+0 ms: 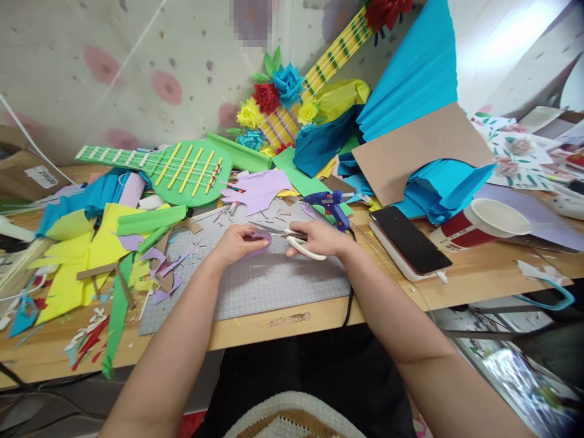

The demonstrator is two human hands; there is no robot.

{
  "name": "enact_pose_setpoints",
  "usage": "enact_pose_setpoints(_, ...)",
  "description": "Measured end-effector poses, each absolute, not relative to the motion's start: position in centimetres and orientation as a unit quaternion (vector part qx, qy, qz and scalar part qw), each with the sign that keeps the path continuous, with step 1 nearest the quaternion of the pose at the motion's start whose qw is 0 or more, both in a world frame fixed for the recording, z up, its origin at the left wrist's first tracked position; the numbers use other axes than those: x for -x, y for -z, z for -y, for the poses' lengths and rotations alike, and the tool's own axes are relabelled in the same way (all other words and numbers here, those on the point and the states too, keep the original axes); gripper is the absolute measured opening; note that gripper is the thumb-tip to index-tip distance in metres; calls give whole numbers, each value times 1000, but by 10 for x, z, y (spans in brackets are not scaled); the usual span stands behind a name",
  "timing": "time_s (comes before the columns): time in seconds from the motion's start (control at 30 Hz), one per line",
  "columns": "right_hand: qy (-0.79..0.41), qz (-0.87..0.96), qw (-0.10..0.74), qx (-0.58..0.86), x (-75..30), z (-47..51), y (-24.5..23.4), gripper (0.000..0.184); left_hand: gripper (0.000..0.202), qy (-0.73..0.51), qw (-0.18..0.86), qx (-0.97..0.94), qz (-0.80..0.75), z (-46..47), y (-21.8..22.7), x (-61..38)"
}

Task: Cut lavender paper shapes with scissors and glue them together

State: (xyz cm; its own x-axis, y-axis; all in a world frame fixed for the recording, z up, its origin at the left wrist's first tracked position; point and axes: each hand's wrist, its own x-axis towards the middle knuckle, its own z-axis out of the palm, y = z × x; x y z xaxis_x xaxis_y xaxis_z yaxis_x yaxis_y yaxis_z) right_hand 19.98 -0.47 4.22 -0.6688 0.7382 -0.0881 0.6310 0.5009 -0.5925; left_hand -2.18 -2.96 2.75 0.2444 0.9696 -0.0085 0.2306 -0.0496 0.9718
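Observation:
My right hand (322, 238) is closed round the cream handles of a pair of scissors (292, 237), whose blades point left. My left hand (239, 242) pinches a small piece of lilac paper (263, 243) right at the blades. Both hands hover over a grey cutting mat (269, 286) on the wooden table (456, 286). A blue glue gun (332, 204) stands just behind my right hand.
A black phone (408, 240) on a white pad lies right of the mat, with a red paper cup (479, 225) beyond it. Paper scraps in yellow, green and lilac litter the left side. Paper guitars, paper flowers, blue fan paper and cardboard crowd the back.

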Motion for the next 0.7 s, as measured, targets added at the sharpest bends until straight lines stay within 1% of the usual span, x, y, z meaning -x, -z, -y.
enact_pose_setpoints(0.4,-276,871,97,394,-200,7,-43,44,21,-390,468,-641,-467,27,-19,24)
enact_pose_setpoints(0.57,-269,868,107,404,-200,8,-43,41,22,-386,455,-653,-466,28,-22,23)
enact_pose_setpoints(0.7,-277,863,115,406,-201,5,-39,41,23,-383,465,-636,-482,29,-25,23)
